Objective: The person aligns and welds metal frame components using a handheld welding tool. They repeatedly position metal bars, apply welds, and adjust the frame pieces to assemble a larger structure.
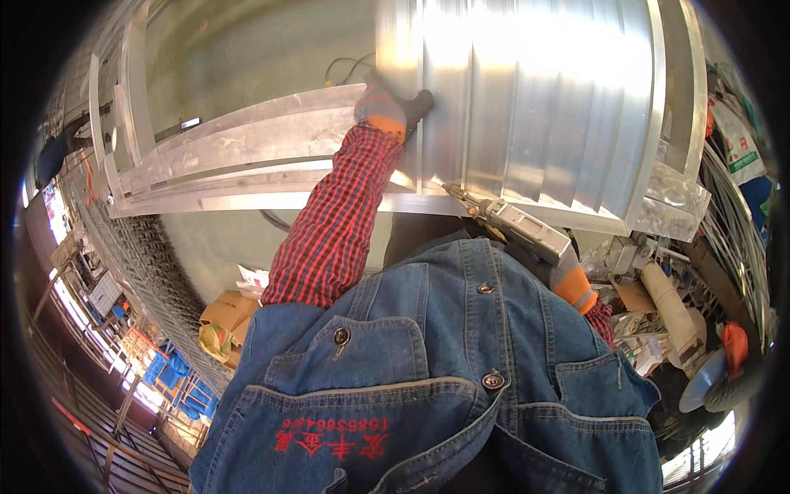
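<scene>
My left hand point(384, 105), in a grey and orange glove with dark fingers, grips the left edge of a shiny corrugated metal panel point(494, 99). Its thumb lies over the top face, while the other fingers are partly hidden. Low on the right, my right hand point(569, 276) wears a matching glove and is closed round a silver welding gun point(527, 228); its fingers are mostly out of sight. The gun's narrow nozzle points up and left, close to the near rail of the metal frame point(271, 200). The panel rests on this frame.
Wire mesh point(148, 255) runs along the left, with a cardboard box point(224, 317) beside it. Long metal rods point(736, 222) and a cardboard roll point(671, 309) crowd the right. A dark cable point(350, 66) lies beyond the frame's flat bar.
</scene>
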The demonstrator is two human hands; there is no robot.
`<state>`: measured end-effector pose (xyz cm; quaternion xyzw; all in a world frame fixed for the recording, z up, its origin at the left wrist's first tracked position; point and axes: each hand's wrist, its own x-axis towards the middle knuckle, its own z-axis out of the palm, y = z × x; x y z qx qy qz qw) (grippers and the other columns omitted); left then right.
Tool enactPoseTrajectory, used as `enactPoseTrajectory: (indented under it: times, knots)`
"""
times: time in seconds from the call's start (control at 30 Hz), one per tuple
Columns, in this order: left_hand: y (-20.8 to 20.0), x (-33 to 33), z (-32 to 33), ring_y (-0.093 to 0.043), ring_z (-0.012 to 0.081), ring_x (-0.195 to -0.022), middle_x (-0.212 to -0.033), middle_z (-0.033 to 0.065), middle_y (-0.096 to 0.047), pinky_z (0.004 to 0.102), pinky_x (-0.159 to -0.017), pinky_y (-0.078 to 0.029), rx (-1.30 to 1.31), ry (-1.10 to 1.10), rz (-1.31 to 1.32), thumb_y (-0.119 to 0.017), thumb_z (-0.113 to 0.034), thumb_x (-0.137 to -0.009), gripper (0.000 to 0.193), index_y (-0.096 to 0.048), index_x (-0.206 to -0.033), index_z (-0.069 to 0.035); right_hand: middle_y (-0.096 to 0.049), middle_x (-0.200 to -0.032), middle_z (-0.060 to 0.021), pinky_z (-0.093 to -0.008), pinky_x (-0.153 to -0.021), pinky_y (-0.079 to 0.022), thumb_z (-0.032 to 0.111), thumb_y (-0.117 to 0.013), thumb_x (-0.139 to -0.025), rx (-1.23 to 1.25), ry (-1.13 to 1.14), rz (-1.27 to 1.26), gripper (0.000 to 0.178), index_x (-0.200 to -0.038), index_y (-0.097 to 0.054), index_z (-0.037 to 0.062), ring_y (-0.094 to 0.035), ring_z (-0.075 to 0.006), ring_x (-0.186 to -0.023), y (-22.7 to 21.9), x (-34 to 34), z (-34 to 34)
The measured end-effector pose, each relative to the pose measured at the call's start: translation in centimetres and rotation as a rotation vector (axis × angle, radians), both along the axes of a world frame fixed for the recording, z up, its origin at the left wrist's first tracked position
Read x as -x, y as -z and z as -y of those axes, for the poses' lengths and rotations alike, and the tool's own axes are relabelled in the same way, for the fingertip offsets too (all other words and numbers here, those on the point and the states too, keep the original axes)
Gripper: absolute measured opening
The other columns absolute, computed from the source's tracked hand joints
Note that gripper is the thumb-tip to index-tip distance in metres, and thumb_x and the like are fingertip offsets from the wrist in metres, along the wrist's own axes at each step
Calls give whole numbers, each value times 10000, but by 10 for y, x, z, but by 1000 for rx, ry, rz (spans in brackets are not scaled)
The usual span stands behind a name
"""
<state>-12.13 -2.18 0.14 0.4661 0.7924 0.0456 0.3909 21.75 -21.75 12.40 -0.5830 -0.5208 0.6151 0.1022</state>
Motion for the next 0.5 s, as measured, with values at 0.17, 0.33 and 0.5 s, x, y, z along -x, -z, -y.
enactPoseTrajectory:
  times: [0.17,0.33,0.5]
  knots:
    - [9,-2,10,-738,363,-1242,-1425,252,-672,477,-1069,-623,-126,-86,110,-949,-387,-807,1050,-428,-1612,40,-832,-1302,-138,-366,-977,-644,252,-881,-1031,53,12,-22,471,-1426,-757,27,-795,-214,-1156,-6,1,-5]
    - [10,-5,9,-741,361,-1230,-1421,245,-672,471,-1057,-628,-130,-100,96,-948,-364,-803,1016,-458,-1596,43,-836,-1288,-138,-367,-965,-648,255,-876,-1033,21,-30,24,468,-1425,-756,29,-803,-227,-1141,-1,-2,-2]
    - [10,-2,8,-755,358,-1194,-1397,239,-685,472,-1034,-639,-114,-56,89,-945,-393,-801,1013,-467,-1582,41,-836,-1285,-134,-364,-963,-648,263,-884,-1028,-22,-29,5,470,-1418,-759,33,-799,-217,-1137,3,-3,2]
